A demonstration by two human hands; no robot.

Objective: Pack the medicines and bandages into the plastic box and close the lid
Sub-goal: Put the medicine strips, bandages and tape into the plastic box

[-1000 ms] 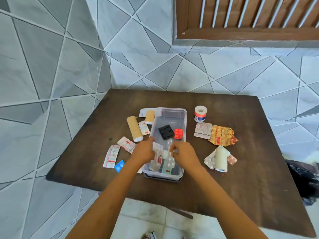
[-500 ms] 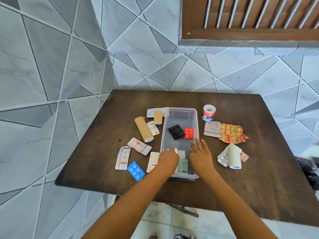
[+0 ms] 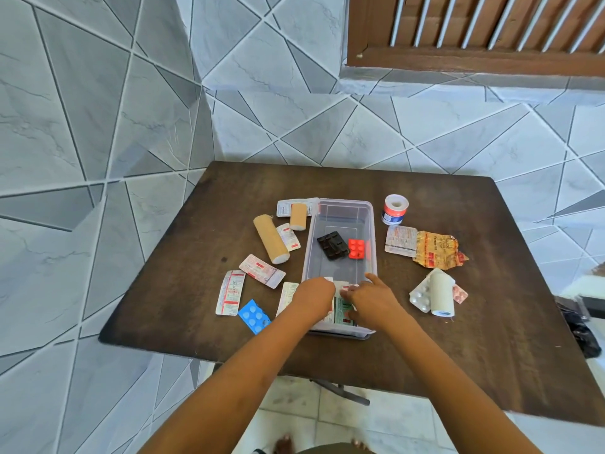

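A clear plastic box (image 3: 340,203) stands open in the middle of the brown table (image 3: 425,355). A black blister pack (image 3: 332,245) and a red one (image 3: 356,249) lie on its floor. At the box's near end my left hand (image 3: 312,298) and my right hand (image 3: 371,299) both rest on a small stack of medicine strips (image 3: 340,309), fingers curled onto them. Left of the box lie a long tan bandage roll (image 3: 271,239), a short tan roll (image 3: 298,216) and a blue blister pack (image 3: 253,316). A white bandage roll (image 3: 442,296) lies to the right.
Several loose pill strips lie left of the box, such as one at the far left (image 3: 230,292). On the right are a tape roll (image 3: 395,209), a silver strip (image 3: 401,240) and a crumpled orange foil (image 3: 437,250). A black bag (image 3: 579,326) sits beyond the table's right edge.
The strips I held upright between both hands a second ago are now lowered flat into the box's near end. My right hand has closed in onto them.
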